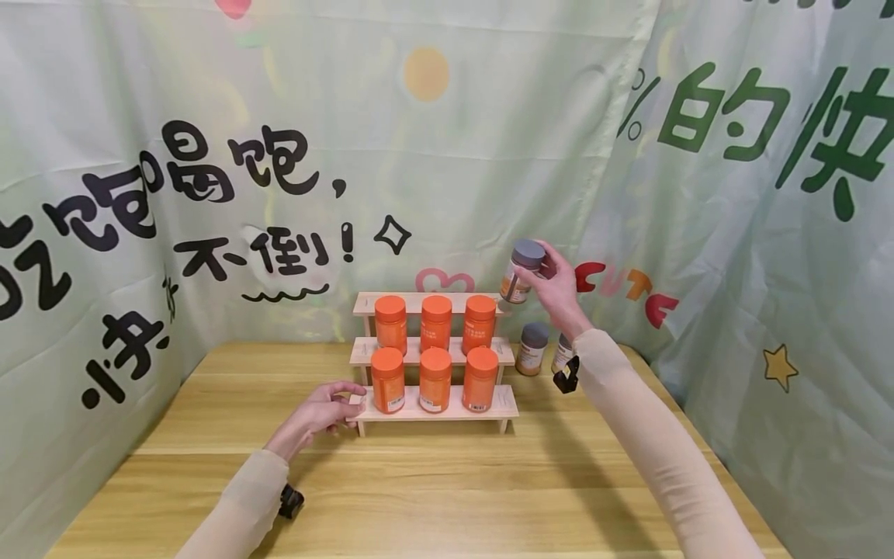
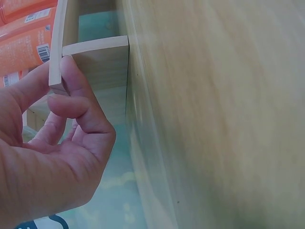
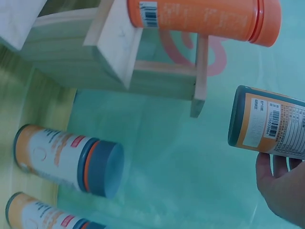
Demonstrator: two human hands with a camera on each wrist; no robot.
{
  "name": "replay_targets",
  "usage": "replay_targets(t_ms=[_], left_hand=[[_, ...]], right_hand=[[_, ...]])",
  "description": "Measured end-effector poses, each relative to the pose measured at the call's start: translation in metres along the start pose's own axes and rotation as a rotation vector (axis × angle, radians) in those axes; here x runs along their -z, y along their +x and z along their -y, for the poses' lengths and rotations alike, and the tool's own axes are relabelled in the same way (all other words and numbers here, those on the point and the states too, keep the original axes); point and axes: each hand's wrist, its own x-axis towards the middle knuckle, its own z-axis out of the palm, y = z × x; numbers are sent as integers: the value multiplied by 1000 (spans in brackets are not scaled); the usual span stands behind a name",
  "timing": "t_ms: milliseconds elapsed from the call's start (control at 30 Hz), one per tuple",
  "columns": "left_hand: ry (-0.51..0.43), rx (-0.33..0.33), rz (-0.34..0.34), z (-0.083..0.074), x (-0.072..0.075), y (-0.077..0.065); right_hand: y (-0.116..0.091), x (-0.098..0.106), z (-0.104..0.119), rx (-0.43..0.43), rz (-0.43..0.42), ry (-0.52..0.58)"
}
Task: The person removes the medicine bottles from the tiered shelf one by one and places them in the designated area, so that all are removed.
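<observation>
My right hand holds a grey-lidded jar in the air, slightly tilted, beside the right end of the top step. In the right wrist view that jar shows a barcode label, and it is apart from the wood. A three-step wooden display rack carries orange jars with orange lids on its lower two steps. The left hand pinches the left end of the bottom step; in the left wrist view its fingers lie on both sides of the board.
Two more grey-lidded jars, one nearer the rack and one partly behind the right sleeve, stand on the wooden table. A printed curtain hangs behind and along both sides.
</observation>
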Motion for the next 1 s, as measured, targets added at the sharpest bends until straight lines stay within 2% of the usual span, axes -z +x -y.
replay_targets(t_ms=[167,300,767,1000], left_hand=[[1,2,-1,0,0,-1],[-1,5,-3,1,0,-2],[5,17,-15,0,1,-1],[-8,15,8,-1,-1,-1]], right_hand=[[-3,7,-5,-7,1,-56],[-5,12,-11,-8,4,-44],[-3,45,-30,-12,-67,-78],[-8,59,-35,-27,-85,-83]])
